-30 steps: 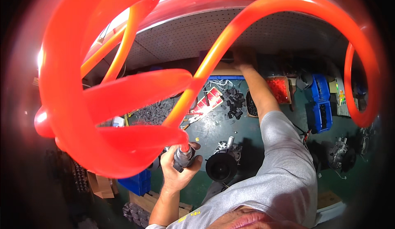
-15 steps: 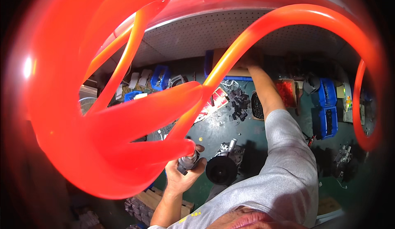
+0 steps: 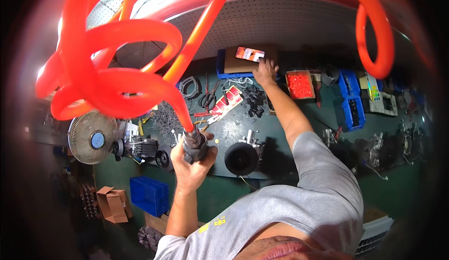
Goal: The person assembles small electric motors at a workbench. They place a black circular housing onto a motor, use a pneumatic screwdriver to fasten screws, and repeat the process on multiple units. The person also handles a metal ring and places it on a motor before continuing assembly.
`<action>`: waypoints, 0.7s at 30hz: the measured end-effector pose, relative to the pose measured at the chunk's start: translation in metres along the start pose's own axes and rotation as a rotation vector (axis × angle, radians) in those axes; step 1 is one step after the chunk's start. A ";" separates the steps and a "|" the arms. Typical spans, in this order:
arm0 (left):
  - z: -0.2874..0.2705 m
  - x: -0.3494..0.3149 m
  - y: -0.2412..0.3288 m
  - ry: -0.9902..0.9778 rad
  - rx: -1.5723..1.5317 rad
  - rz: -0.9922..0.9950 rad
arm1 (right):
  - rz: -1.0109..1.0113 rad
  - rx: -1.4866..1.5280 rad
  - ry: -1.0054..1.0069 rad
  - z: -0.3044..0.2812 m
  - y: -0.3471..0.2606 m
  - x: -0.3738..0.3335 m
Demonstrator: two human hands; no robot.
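Note:
My left hand [image 3: 192,164] is closed around a dark air screwdriver [image 3: 195,144], held upright over the bench's near side. A red coiled air hose [image 3: 128,85] runs from the tool's top and loops across the upper left. My right hand [image 3: 266,72] reaches to the far side of the bench, fingers stretched out. Its fingertips are at the lower right corner of a phone [image 3: 249,54] with a lit screen, lying on a cardboard box [image 3: 234,65]. Between my arms, a round black wheel-like part [image 3: 241,159] sits with a metal motor assembly [image 3: 252,137] behind it.
Right of my right hand stand a box of red parts [image 3: 300,84] and blue bins [image 3: 350,83]. Scissors [image 3: 207,100], black pieces [image 3: 254,100] and loose screws [image 3: 164,120] lie left of it. A fan [image 3: 92,137] stands at left; a blue crate [image 3: 149,195] is below.
The hose coils no longer cover so much of the view, and the fan and phone now show. The view has shifted. My left hand still grips the screwdriver; my right hand is now visible at the phone.

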State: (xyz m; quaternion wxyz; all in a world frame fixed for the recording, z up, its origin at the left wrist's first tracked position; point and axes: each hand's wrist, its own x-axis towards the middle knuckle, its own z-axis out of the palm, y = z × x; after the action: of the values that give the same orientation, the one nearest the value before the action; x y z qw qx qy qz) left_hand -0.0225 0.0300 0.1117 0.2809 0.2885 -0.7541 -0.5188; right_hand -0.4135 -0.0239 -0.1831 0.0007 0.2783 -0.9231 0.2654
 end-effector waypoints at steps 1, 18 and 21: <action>-0.003 -0.005 -0.002 -0.001 -0.040 0.032 | -0.002 0.038 0.069 -0.009 -0.004 -0.016; 0.009 -0.120 0.022 -0.446 -0.528 0.107 | -0.327 1.428 -0.460 -0.240 -0.084 -0.437; 0.040 -0.138 0.036 -0.558 -0.601 0.200 | -0.235 1.299 -0.494 -0.267 -0.070 -0.477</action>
State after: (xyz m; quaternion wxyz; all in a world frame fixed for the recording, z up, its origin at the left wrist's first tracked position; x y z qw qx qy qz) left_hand 0.0371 0.1655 0.1163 0.1866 -0.0327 -0.6406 -0.7442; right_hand -0.0137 0.3028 0.0090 -0.3466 0.3722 -0.5149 0.6901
